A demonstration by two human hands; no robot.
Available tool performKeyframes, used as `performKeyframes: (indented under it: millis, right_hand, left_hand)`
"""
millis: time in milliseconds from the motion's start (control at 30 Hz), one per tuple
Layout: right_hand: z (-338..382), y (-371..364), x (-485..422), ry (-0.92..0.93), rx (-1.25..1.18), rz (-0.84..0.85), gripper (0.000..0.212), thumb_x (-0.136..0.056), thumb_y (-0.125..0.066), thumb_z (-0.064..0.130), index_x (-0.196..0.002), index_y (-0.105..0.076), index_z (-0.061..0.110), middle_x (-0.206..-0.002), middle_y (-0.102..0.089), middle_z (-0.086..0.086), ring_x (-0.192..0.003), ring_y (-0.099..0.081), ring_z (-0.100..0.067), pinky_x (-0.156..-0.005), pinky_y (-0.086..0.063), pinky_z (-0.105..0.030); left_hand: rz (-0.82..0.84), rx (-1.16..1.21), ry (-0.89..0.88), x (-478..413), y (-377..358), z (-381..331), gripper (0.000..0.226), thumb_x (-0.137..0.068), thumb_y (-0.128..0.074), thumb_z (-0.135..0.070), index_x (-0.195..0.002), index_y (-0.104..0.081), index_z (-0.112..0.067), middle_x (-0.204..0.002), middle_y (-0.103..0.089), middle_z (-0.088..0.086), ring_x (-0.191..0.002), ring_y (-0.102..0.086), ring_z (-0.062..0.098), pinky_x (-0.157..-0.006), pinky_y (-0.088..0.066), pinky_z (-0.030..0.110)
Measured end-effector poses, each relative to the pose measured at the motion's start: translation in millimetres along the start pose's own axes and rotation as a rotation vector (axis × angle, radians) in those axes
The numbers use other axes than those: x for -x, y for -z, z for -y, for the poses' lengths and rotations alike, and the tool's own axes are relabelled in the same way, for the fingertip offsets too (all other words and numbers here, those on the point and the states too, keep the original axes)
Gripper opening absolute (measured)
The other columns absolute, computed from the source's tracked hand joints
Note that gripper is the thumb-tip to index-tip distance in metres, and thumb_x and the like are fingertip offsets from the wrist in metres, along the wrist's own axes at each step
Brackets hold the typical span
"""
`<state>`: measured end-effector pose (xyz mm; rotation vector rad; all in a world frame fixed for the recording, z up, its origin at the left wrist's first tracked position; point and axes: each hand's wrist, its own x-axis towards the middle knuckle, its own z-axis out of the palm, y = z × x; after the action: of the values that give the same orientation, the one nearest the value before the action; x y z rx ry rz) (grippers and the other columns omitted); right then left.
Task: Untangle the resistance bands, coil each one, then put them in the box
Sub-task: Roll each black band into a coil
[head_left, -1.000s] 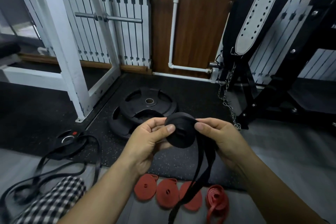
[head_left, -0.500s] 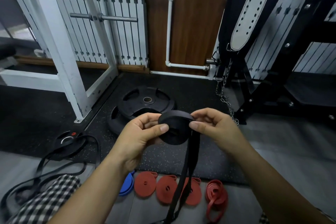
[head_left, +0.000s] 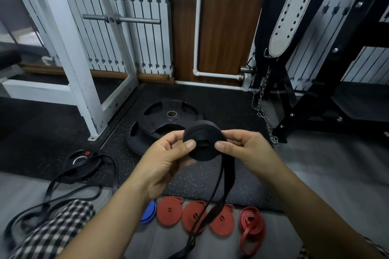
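Black resistance band, half wound into a tight disc, sits right between our hands, up in front of us above the speckled mat. From the head view, our left hand pinches the coil's left edge, thumb laid flat on its face and fingers curled behind. Our right hand grips the right edge the same way, thumb on the front, fingers wrapped round the back. The band's loose tail drops from the coil's right side as two strands, hanging down past our wrists and out of the bottom of the frame.

Down on the grey floor, just below the mat's edge, we have a row of finished coils: three red coils lying flat side by side, the hanging tail crossing in front of them. Left of those a blue coil peeks out from behind our left forearm. At the right end lies a red band only loosely looped.

Off to the left, a loose black band sprawls across the floor and over a small weight plate. A checked cloth fills the lower left corner. Beyond our hands a big black weight plate lies flat on the mat, beside a white rack. A chain dangles from the black bench at the right.
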<state>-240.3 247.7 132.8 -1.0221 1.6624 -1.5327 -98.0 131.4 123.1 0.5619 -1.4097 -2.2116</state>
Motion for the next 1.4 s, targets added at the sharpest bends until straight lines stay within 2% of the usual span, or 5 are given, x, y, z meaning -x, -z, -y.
performKeyframes:
  millis: [233,533,867,1167,1400]
  right_hand:
    - [-2,0,3,0.009,0.457,0.059,0.02,-0.075,-0.074,0.017,-0.094,-0.07,0.024,-0.073,-0.058,0.0,-0.06,-0.046,-0.002,-0.06,-0.04,-0.016]
    - [-11,-13,5,-0.02,-0.069,-0.058,0.022,-0.075,-0.068,0.016,-0.096,-0.066,0.024,-0.089,-0.072,0.009,-0.086,-0.066,0.001,-0.074,-0.05,-0.012]
    - [-14,-24,7,0.077,-0.243,-0.134,0.02,-0.088,-0.055,0.005,-0.098,-0.066,0.018,-0.092,-0.074,0.002,-0.092,-0.068,-0.009,-0.078,-0.052,-0.016]
    - [-6,1,8,0.006,0.297,0.072,0.018,-0.083,-0.066,0.009,-0.096,-0.067,0.021,-0.088,-0.071,0.007,-0.084,-0.067,0.0,-0.078,-0.051,-0.017]
    - [-8,-4,7,-0.018,-0.038,-0.022,0.021,-0.079,-0.066,0.003,-0.097,-0.066,0.013,-0.085,-0.072,0.007,-0.079,-0.067,0.0,-0.069,-0.05,-0.011]
  left_hand:
    - [0.015,-0.418,-0.058,-1,5,-7,0.025,-0.078,-0.063,0.003,-0.089,-0.068,-0.019,-0.067,-0.07,-0.007,-0.063,-0.062,0.002,-0.056,-0.049,0.014]
    - [-0.219,0.126,-0.054,-5,-4,3,0.018,-0.082,-0.056,-0.002,-0.097,-0.063,-0.008,-0.078,-0.073,0.0,-0.071,-0.069,0.013,-0.059,-0.057,0.027]
    - [-0.099,0.483,0.022,-2,-14,21,0.028,-0.072,-0.055,-0.01,-0.099,-0.058,-0.005,-0.088,-0.072,0.014,-0.08,-0.071,0.023,-0.076,-0.056,0.036]
    - [0.058,-0.428,0.0,-2,12,-2,0.036,-0.078,-0.064,-0.003,-0.107,-0.063,-0.024,-0.097,-0.069,-0.003,-0.08,-0.064,0.007,-0.063,-0.051,0.017]
    - [-0.06,-0.177,-0.022,-2,3,6,0.024,-0.079,-0.06,0.003,-0.097,-0.066,-0.01,-0.077,-0.072,0.0,-0.068,-0.068,0.01,-0.055,-0.055,0.021]
